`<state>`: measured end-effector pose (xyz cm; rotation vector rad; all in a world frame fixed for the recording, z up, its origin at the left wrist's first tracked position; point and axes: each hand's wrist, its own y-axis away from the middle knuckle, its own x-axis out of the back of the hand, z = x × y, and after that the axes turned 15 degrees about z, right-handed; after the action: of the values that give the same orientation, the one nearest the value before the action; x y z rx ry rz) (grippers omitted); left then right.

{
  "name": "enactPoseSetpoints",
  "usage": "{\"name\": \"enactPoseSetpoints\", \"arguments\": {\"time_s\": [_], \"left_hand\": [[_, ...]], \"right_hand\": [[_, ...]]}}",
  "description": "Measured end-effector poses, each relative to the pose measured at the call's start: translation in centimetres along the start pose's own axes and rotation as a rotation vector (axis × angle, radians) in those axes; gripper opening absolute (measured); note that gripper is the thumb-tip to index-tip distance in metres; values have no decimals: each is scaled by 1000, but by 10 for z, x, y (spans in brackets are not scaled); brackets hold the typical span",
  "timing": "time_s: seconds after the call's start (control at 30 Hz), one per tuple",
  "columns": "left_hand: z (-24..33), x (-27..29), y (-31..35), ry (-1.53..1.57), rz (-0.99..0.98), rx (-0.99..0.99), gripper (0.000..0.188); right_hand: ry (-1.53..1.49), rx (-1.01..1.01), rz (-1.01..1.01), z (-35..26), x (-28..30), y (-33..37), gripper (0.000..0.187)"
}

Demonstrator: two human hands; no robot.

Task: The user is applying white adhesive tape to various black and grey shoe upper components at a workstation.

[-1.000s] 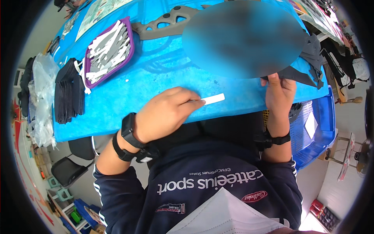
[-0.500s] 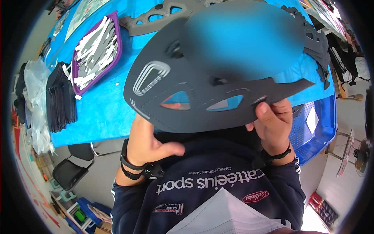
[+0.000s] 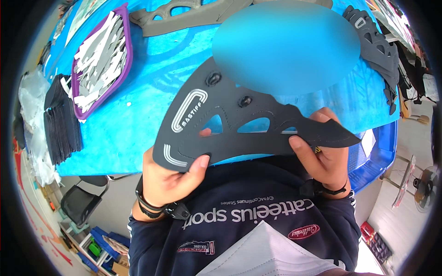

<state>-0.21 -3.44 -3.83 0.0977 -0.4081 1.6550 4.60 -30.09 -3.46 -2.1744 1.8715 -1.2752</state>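
Note:
A dark grey flat panel [image 3: 230,146] is held up before my chest. It has curved cutouts, two black round studs, stitched lines and pale printed marks, and its right end tapers to a point. My left hand [image 3: 169,184] grips its lower left corner, thumb on the near face and a fingertip showing through a cutout. My right hand [image 3: 324,161] pinches the narrow right part, thumb in front and fingers behind. A blurred oval hides the area above the panel, perhaps some of its upper edge.
On the blue table [image 3: 119,152] lie a purple tray [image 3: 129,46] of white and grey strips, a stack of black pieces [image 3: 62,124], a grey cutout piece [image 3: 184,20] and similar dark panels [image 3: 375,43]. A blue basket [image 3: 384,161] stands at right, a black chair [image 3: 83,202] at lower left.
The panel has tilted to show its face more fully, and its tapered end has dropped. My left hand has closed its thumb onto the corner; my right hand has shifted its grip along the narrow end.

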Motion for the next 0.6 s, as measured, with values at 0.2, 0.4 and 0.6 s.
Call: {"name": "enactPoseSetpoints", "arguments": {"time_s": [0.2, 0.4, 0.6], "left_hand": [[-5, -4, -2, -80, -15, -116, 24], [2, -8, -4, 5, 102, 39, 23], [-2, -7, -7, -39, 41, -20, 14]], "right_hand": [[35, -11, 9, 6, -7, 1, 12], [-47, -62, -14, 9, -1, 0, 12], [125, -37, 42, 5, -3, 1, 10]]}}
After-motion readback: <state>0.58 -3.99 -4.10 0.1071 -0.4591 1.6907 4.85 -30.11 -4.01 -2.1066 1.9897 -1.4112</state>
